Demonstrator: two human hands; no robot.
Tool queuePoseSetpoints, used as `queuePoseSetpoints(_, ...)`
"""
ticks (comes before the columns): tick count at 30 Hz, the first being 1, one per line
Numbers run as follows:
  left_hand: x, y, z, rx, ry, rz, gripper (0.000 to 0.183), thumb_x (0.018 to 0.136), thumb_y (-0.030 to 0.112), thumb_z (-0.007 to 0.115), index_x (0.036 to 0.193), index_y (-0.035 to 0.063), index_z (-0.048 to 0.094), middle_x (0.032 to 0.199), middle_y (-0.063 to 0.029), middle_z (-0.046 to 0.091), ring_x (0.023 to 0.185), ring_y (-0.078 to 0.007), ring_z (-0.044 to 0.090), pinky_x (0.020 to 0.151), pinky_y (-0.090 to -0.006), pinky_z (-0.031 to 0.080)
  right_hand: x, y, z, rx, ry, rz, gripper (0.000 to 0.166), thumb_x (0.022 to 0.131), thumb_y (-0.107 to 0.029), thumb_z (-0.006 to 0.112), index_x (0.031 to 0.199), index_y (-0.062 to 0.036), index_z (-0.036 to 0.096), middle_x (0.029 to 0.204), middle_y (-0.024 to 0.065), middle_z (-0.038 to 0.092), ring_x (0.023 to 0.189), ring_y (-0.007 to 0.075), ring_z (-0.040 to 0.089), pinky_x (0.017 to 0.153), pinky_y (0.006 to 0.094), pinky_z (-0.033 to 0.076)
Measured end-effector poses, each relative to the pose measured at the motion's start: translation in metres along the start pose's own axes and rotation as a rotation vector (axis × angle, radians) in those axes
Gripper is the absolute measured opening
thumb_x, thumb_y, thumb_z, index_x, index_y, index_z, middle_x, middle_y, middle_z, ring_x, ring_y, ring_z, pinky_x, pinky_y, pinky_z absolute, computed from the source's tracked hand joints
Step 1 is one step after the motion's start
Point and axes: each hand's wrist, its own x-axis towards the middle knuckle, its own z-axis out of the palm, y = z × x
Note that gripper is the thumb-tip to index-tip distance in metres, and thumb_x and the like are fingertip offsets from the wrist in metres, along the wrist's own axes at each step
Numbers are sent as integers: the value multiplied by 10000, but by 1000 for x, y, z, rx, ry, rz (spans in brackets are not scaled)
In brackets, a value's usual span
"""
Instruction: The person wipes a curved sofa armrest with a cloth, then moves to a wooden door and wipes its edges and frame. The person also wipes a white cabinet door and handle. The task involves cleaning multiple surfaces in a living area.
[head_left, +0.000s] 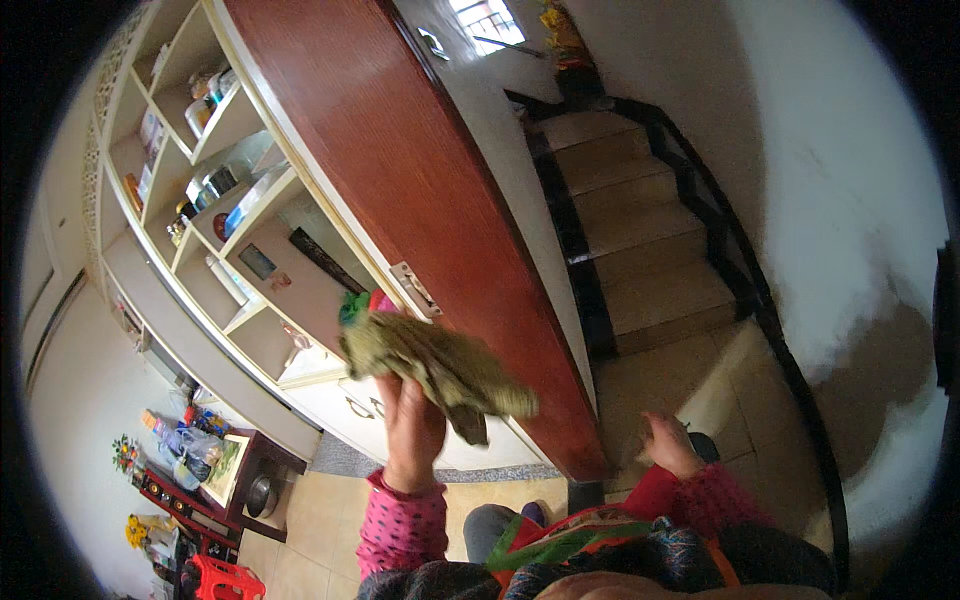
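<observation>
My left hand (411, 427) grips a crumpled olive-green cloth (435, 360), raised before the edge of a reddish-brown wooden door (397, 187). The cloth's far end overlaps the door's face, just below the metal latch plate (415, 290). Beside the cloth, something green and pink shows at the shelf's edge. My right hand (671, 444) is low on the right, over the tiled floor, with nothing seen in it; its fingers are partly blurred. A dark object shows just behind it.
A white shelf unit (225, 326) with jars and boxes stands at left, white cabinet doors below. Tiled stairs (637, 225) with black edging rise beyond the door. A dark wooden table (259, 450) and a red plastic stool (225, 577) are at lower left.
</observation>
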Motion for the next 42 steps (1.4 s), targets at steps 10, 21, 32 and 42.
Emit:
queuePoseSetpoints(10, 137, -30, 32, 1463, -131, 724, 783, 925, 327, 629, 1524, 12, 235, 1570, -372, 67, 1469, -523, 81, 1198, -541, 91, -29, 69, 33, -494, -101, -91, 300, 769, -311, 687, 914, -56, 748, 1060, 171, 656, 1117, 333, 554, 1028, 556, 344)
queuePoseSetpoints(21, 288, 42, 57, 1754, 224, 1192, 599, 949, 456, 573, 1308, -23, 555, 1578, -312, 183, 1453, -507, 185, 1184, -565, 149, -33, 78, 19, -532, -219, 73, 346, 845, -354, 637, 989, -46, 703, 1085, 160, 644, 1064, 310, 568, 971, 516, 391)
queuePoseSetpoints(32, 338, 106, 121, 2027, 25, 1181, 403, 859, 191, 627, 1251, 104, 596, 1480, -190, 406, 1447, -419, 256, 1196, -509, 218, -38, 83, 19, -546, -208, 65, 325, 877, -336, 597, 1010, -54, 687, 1105, 154, 645, 1081, 302, 570, 971, 512, 402)
queuePoseSetpoints(42, 242, 15, 82, 1645, -317, 1325, 263, 708, 261, 700, 909, 93, 697, 1144, -69, 622, 1270, -293, 488, 1147, -525, 300, -49, 101, 23, -500, -101, 13, 308, 906, -320, 561, 1029, -61, 673, 1124, 147, 646, 1096, 295, 572, 971, 509, 413)
